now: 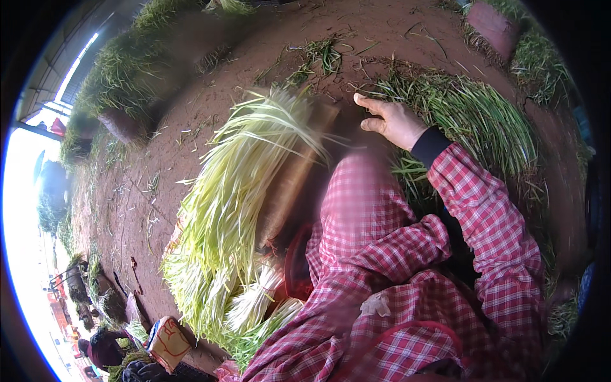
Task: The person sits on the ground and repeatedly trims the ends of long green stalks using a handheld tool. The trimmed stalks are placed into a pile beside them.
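My right hand (394, 122) reaches out from a red checked sleeve with a dark cuff. Its fingers are apart, with nothing visible between them. Beside it, to the right, lies a heap of long green grass-like leaves (477, 114) on the soil. My left hand is out of view. Left of my checked-cloth-covered knee, long pale yellow-green leaves (248, 172), like blanched chives, drape over a brown board or box-like piece (286, 191). Below them, a bundle with white stems (258, 298) lies among more pale leaves, near a red-rimmed container (298, 267) partly hidden by the cloth.
Bare brown soil (162, 172) bears scattered leaf scraps. Large bundles of green leaves (119, 81) stand at the upper left, others at the upper right (539, 71). At the lower left are a printed bag (168, 341) and a dark-clad person (102, 348).
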A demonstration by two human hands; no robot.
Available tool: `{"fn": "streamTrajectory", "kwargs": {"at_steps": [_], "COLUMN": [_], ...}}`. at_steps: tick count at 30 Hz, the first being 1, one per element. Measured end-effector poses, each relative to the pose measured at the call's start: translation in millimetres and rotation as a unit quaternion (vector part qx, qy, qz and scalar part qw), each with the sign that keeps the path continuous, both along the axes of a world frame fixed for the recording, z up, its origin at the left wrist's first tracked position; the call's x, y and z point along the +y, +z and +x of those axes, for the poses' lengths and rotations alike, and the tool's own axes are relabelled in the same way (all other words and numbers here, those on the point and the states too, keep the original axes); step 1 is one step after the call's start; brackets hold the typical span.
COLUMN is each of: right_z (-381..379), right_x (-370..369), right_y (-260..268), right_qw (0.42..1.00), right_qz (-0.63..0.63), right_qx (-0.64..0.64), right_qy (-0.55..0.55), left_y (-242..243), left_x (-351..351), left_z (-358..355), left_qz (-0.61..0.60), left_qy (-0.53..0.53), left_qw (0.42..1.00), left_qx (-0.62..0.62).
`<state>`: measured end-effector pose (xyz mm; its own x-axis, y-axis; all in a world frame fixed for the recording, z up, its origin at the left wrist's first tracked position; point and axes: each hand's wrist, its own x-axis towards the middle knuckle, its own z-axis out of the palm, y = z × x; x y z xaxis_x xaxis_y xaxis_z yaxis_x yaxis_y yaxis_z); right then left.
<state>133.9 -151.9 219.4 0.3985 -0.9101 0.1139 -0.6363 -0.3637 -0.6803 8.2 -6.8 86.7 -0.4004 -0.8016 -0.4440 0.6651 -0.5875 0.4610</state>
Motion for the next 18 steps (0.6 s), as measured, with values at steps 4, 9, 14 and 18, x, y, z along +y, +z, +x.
{"fn": "streamTrajectory", "kwargs": {"at_steps": [4, 9, 14, 18], "right_z": [-182, -386, -389, -349], "right_x": [56, 180, 221, 204], "right_y": [-14, -81, -172, -169], "right_qw": [0.962, 0.801, 0.81, 0.793], "right_qz": [-0.003, 0.088, 0.01, 0.101], "right_qx": [-0.229, -0.244, -0.149, 0.292], "right_qy": [-0.146, -0.54, -0.568, -0.526], "left_y": [14, 24, 6, -8], "left_x": [-11, -9, -4, 1], "left_z": [24, 26, 18, 15], "left_qz": [-0.089, -0.11, 0.009, 0.015], "left_qy": [0.052, 0.027, -0.112, -0.109], "left_qw": [0.994, 0.993, 0.993, 0.994], "left_qx": [-0.034, -0.011, 0.016, -0.021]}}
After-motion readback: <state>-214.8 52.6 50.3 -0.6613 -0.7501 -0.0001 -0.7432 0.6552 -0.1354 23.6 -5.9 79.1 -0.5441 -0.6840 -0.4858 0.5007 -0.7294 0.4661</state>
